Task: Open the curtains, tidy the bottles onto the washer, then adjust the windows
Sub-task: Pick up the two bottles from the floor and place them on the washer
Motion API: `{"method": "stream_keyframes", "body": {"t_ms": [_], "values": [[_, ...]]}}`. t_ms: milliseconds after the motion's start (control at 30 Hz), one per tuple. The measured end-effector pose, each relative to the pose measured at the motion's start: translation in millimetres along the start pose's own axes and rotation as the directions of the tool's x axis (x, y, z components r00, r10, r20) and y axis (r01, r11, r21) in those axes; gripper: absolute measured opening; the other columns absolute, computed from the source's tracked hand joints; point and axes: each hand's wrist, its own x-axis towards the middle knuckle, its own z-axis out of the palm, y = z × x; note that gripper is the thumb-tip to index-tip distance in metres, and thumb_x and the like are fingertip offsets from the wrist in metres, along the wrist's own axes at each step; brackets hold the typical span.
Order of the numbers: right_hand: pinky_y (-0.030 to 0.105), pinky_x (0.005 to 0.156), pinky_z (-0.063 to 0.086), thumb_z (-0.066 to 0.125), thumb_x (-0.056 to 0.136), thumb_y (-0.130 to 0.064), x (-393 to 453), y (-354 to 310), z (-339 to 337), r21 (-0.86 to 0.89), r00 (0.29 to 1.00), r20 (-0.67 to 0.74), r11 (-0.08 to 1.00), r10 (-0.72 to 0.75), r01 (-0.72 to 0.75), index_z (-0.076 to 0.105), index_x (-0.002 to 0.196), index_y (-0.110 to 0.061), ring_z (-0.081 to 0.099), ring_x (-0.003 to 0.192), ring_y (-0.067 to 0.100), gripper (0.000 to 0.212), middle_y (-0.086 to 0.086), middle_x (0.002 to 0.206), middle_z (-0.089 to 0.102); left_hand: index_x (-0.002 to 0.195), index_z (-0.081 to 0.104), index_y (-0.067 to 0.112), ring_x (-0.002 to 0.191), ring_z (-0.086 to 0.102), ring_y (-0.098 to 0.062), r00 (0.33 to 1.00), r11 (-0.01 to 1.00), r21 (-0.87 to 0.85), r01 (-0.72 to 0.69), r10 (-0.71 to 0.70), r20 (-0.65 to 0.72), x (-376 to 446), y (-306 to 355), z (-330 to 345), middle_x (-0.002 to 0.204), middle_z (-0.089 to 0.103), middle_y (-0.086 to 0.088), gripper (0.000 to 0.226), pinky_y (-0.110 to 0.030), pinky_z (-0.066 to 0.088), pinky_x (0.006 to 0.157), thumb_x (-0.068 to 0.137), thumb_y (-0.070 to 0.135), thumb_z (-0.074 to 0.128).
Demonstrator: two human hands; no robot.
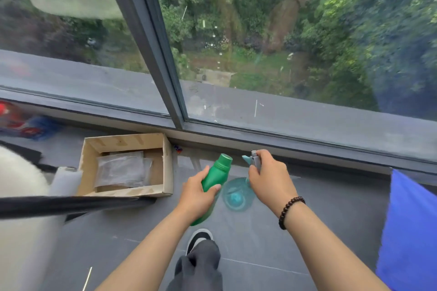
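The upper half of the frame is filled by a large window with a dark frame, through which trees and a garden are seen from above. Grey floor tiles cover the lower half. A blue cloth is seen at the right edge, and something white and fluffy at the lower left. An open wooden box, left of centre under the sill, is seen to hold clear plastic bags. A green bottle with a green cap is held at centre frame by the left hand, whose fingers and thumb are wrapped round its body. Just to its right, a clear teal spray bottle is held by its grey trigger head in the curled fingers of the right hand; a dark bead bracelet is worn on that wrist. No writing can be read on either bottle. A black-and-white shoe is seen below.
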Motion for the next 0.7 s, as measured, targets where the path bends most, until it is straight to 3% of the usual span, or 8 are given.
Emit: {"method": "stream_keyframes", "body": {"t_ms": [100,300,400,533,700], "values": [[0.034,0.073,0.050,0.048,0.094,-0.020,-34.3,-36.4,-56.2,-0.006,0.998,-0.010,0.998,-0.066,0.066,0.051,0.123,-0.017,0.061,0.091,0.031,0.029,0.012,0.102,0.066,0.144,0.042,0.017,0.124,0.052,-0.018,0.999,0.998,-0.048,-0.031,0.029,-0.045,-55.3,51.8,-41.6,0.136,0.055,0.000,0.065,-0.026,0.037,0.105,0.085,0.019,0.070],[0.039,0.075,0.053,0.049,0.093,-0.025,-111.0,-127.5,-179.9,-0.004,0.972,-0.049,0.973,-0.231,0.231,0.052,0.120,-0.020,0.061,0.090,0.030,0.028,0.010,0.099,0.066,0.142,0.045,0.023,0.118,0.057,-0.015,0.985,0.991,-0.056,-0.123,0.115,-0.131,-165.4,155.0,-134.8,0.133,0.057,0.005,0.061,-0.031,0.042,0.105,0.086,0.019,0.069],[0.042,0.072,0.054,0.050,0.092,-0.026,-147.4,-169.8,-231.0,0.012,0.949,-0.056,0.950,-0.312,0.313,0.054,0.118,-0.021,0.061,0.084,0.027,0.027,0.008,0.094,0.066,0.141,0.046,0.022,0.120,0.053,-0.011,0.967,0.983,-0.070,-0.171,0.154,-0.205,-217.0,194.0,-175.6,0.131,0.053,0.012,0.060,-0.026,0.037,0.106,0.086,0.016,0.069],[0.039,0.074,0.054,0.052,0.090,-0.023,-187.6,-221.0,-288.6,0.020,0.902,-0.086,0.904,-0.424,0.427,0.058,0.115,-0.019,0.061,0.083,0.024,0.026,0.006,0.095,0.067,0.138,0.050,0.027,0.102,0.065,-0.022,0.939,0.973,-0.108,-0.202,0.161,-0.303,-277.4,231.7,-219.8,0.122,0.065,0.005,0.057,-0.040,0.049,0.099,0.085,0.018,0.069],[0.039,0.069,0.053,0.053,0.086,-0.017,-234.1,-281.2,-342.0,-0.013,0.834,-0.117,0.840,-0.539,0.542,0.063,0.093,-0.005,0.060,0.078,0.026,0.016,0.010,0.084,0.066,0.134,0.055,0.025,0.089,0.066,-0.020,0.863,0.935,-0.220,-0.278,0.143,-0.485,-345.5,265.0,-264.8,0.115,0.069,0.000,0.052,-0.039,0.051,0.097,0.085,0.015,0.071]]}}
